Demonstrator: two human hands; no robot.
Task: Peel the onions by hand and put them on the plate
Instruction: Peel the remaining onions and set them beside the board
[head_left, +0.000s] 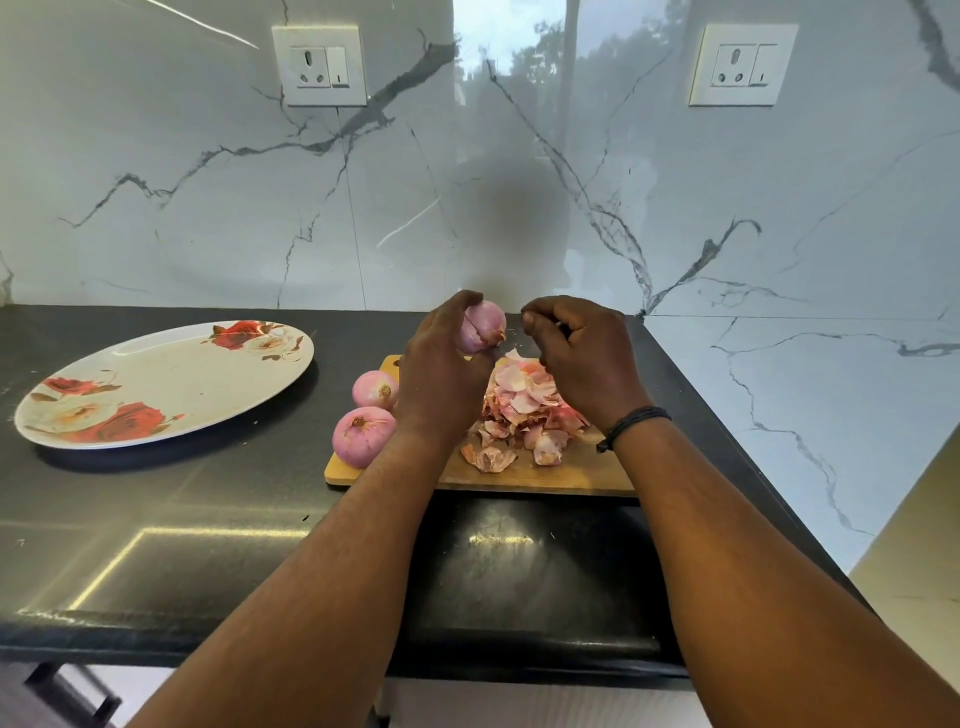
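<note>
My left hand (441, 374) holds a pink peeled onion (483, 327) up above the wooden cutting board (545, 475). My right hand (582, 358) hovers just right of the onion with its fingers curled shut; whether it pinches a bit of skin I cannot tell. Two more pink onions (375, 389) (362, 435) rest at the board's left edge. A heap of onion peels (524, 410) lies on the board under my hands. An oval white plate with red roses (166, 384) lies on the counter to the left, with nothing on it.
The black counter (208, 519) ends at a marble wall (467, 182) behind and a marble side wall on the right. Two wall sockets (319, 65) (743, 65) sit high on the back wall. The counter's front edge runs below my forearms.
</note>
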